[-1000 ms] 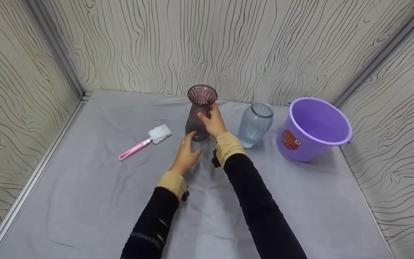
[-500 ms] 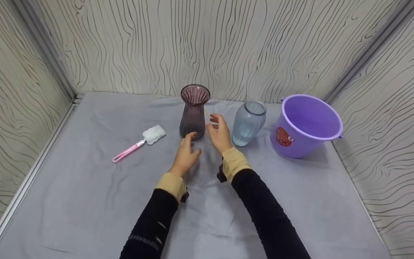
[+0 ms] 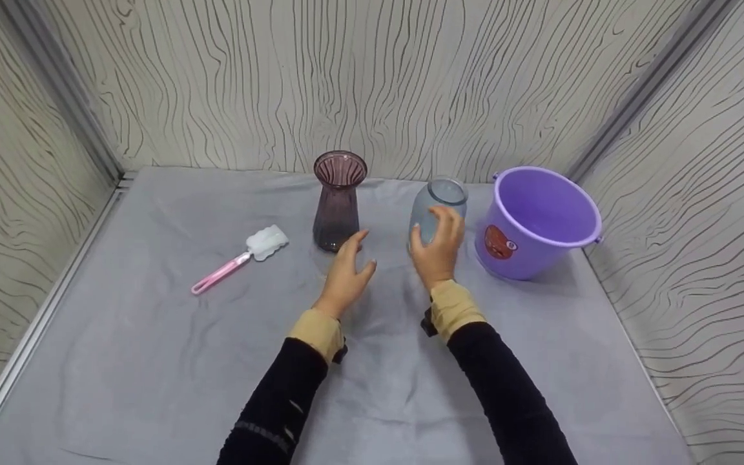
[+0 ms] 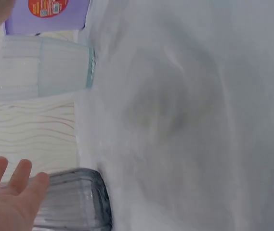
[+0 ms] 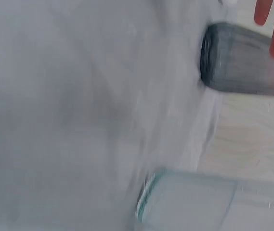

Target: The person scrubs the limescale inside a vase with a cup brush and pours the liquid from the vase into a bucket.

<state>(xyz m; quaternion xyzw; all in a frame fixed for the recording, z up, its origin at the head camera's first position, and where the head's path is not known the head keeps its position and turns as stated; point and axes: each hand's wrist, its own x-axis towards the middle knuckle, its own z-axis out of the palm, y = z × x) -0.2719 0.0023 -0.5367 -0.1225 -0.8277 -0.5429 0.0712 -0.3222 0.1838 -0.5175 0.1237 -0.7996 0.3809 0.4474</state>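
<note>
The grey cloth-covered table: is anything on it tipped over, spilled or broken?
Nothing stands out. The purple fluted glass vase, pale-blue rounded glass vase and purple plastic bucket stand upright, with no visible spill or break. The pink-handled white sponge brush lies flat; the grey fabric cloth shows only light wrinkles.

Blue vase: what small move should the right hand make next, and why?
Probably curl the right hand gently round the blue vase: in the head view it overlaps the glass, loosely open, with no grip evident, and the vase stands upright. Contact is unclear.
</note>
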